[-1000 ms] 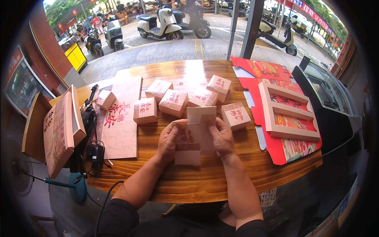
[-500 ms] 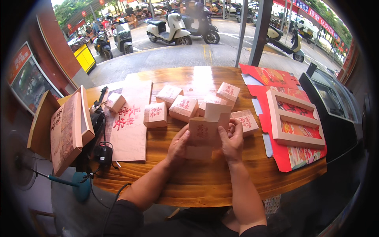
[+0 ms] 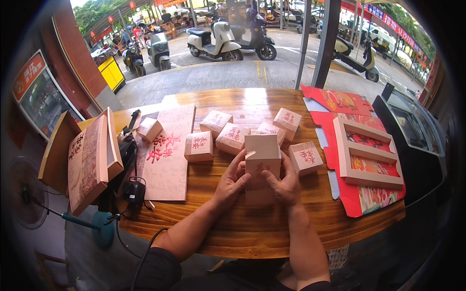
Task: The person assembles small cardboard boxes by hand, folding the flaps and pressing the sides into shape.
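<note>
Between my two hands stands a small pale pink paper carton (image 3: 262,167) with red characters, raised above the table and squared out, with a flap up at its far side. The fingers of my left hand (image 3: 232,185) press against its left side. My right hand (image 3: 285,183) grips the right side, thumb lying across the near face. Just beyond sit several closed pink boxes of the same kind, among them one box (image 3: 198,147) to the left and another box (image 3: 306,158) to the right. The carton partly covers one box (image 3: 270,132).
A flat pink printed sheet (image 3: 170,174) lies left, near a black adapter (image 3: 133,190) with cables. Larger boxes (image 3: 90,162) stand at the left edge. On the right, a pink divided frame (image 3: 345,167) rests on red printed cardboard (image 3: 350,206). The wooden table (image 3: 228,237) ends close to me.
The carton has gone from partly flattened to squared out, its upper flap shifting left. My left fingers have moved up its side. The whole view has shifted slightly.
</note>
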The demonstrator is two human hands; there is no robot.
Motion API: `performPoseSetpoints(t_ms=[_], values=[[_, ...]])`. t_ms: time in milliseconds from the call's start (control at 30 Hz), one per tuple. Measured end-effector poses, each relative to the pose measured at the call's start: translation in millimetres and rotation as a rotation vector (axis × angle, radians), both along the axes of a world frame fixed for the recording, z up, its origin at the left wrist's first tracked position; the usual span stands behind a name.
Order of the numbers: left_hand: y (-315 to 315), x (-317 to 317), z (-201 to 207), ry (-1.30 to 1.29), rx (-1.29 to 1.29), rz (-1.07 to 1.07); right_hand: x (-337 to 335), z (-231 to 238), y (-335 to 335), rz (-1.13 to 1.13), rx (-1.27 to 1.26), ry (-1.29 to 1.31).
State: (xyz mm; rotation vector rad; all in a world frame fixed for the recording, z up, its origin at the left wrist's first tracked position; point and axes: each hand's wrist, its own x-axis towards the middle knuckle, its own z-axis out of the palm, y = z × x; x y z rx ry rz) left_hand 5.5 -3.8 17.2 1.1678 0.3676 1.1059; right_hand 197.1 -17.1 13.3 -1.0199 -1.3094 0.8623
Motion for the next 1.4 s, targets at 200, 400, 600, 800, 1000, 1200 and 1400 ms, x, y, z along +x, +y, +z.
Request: performPoseSetpoints(t_ms=[200,400,600,800,1000,1200,1400], values=[[3,-4,-6,0.051,0.039,0.063,-12,13,-7,0.114,0.082,0.242],[1,-4,-4,0.051,0.054,0.064,-9,9,-8,0.170,0.047,0.246],[0,-3,-5,0.085,0.049,0.103,-5,12,-10,0.234,-0.054,0.347],[5,-9,-20,0.192,0.026,0.134,-5,-1,-2,0.119,0.061,0.196],[4,-3,-9,0.180,0.179,0.281,-6,11,-11,0.104,-0.117,0.183],[1,0,-8,0.082,0.094,0.237,-11,9,-7,-0.001,0.040,0.143],[3,0,-15,0.070,0.211,0.239,-6,7,-7,0.055,-0.007,0.144]])
